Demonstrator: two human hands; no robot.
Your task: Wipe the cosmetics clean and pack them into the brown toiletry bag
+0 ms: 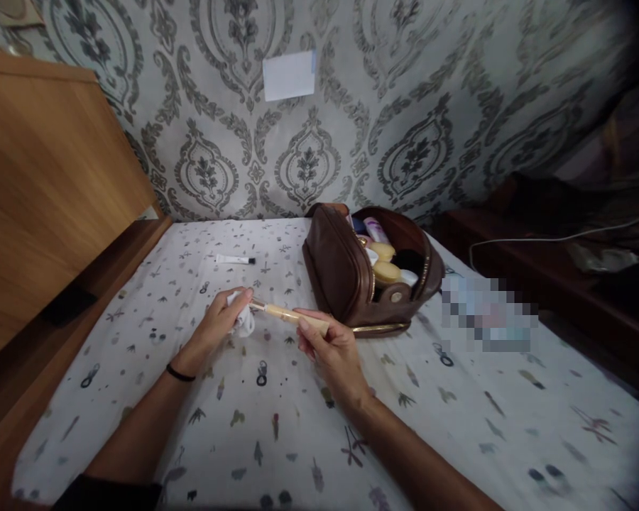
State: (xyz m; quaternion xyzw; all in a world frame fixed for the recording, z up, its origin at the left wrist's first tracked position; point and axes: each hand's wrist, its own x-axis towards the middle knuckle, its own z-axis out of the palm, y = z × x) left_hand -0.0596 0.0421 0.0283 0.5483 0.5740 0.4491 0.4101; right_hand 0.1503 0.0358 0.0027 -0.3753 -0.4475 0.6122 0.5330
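A white tissue (243, 325) is bunched in my left hand (224, 314), wrapped about one end of a makeup brush (285, 313). The brush has a pale yellow handle and a shiny metal collar; its tip is hidden in the tissue and fingers. My right hand (327, 345) grips the other end of the handle, fingers closed round it. Both hands are over the bed sheet. Just beyond my right hand stands a brown cosmetic bag (330, 266), unzipped, with yellow-lidded containers (386, 272) and other items inside.
A small white tube (234, 260) with a black cap lies on the patterned sheet (277, 426). Wooden furniture (47, 184) borders the left. Patterned wallpaper rises behind, with a white card (290, 76) on it. A blurred-out item (490, 316) and a white cable (554, 240) are at right.
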